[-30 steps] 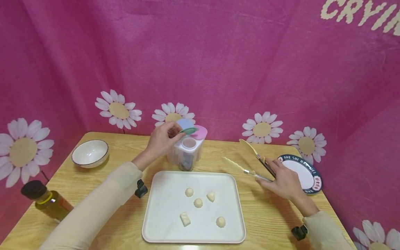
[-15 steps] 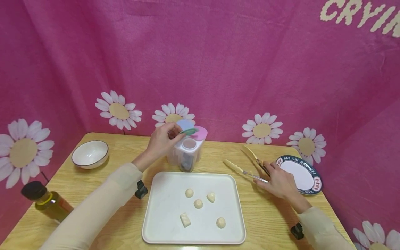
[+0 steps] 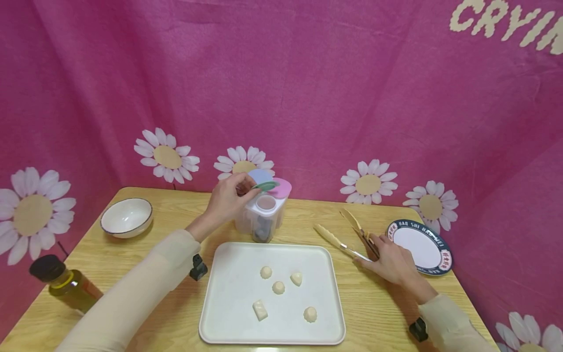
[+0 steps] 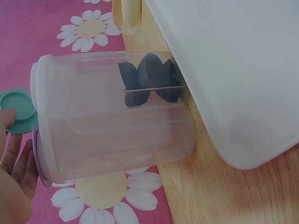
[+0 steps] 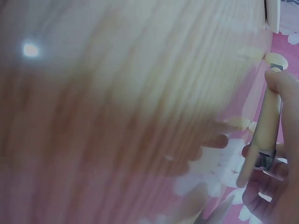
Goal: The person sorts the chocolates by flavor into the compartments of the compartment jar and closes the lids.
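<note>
My left hand (image 3: 228,198) pinches the raised green lid (image 3: 266,186) of a clear compartment container (image 4: 112,135); the thumb lies on the lid in the left wrist view. Under that lid the round opening (image 3: 266,202) is uncovered. Dark, chunky pieces (image 4: 152,70) lie at the container's bottom. A pink lid (image 3: 283,187) and a blue lid (image 3: 260,175) cover neighbouring compartments. On the right, my right hand (image 3: 393,261) holds food tongs (image 3: 349,250) low over the table, thumb on one arm and fingers on the other. Their two cream tips are spread apart.
A white tray (image 3: 228,313) in front of the container bears several small cream-coloured pieces (image 3: 278,287). An oval plate with a dark blue rim (image 3: 445,244) lies beyond my right hand. At left stand a white bowl (image 3: 126,217) and a black-capped oil bottle (image 3: 72,288).
My right hand has lowered the tongs toward the table and shifted slightly left. Their arms have come a little closer together. The left hand and green lid have stayed in place.
</note>
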Tool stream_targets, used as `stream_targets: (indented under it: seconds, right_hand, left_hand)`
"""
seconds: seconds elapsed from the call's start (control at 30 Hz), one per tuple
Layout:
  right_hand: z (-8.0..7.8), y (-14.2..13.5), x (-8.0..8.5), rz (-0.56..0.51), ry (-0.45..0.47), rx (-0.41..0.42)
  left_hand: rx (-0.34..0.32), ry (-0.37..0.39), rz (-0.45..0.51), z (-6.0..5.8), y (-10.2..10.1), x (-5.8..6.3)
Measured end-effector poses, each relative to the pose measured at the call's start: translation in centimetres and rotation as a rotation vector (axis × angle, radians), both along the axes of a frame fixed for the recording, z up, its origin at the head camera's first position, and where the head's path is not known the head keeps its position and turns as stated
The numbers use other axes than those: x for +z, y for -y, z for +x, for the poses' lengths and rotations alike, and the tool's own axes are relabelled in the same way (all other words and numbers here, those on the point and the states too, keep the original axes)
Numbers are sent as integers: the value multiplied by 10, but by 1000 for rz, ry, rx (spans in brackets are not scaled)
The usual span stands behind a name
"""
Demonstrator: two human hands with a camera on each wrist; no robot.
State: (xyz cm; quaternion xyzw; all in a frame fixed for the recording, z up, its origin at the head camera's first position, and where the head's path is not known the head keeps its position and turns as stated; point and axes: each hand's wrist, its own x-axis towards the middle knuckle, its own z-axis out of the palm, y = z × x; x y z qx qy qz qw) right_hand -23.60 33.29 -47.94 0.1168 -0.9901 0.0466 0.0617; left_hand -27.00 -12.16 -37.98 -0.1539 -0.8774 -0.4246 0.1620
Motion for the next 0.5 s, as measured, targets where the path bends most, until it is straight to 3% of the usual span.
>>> stream_targets:
  seconds: [0.27,0.5]
  right_hand:
    - [6,-1,1,31,-12,5]
    - [11,6,26,7,-142,28]
  left_hand:
    - [6,26,0,1,-1,1]
    - [6,14,1,1,0,0]
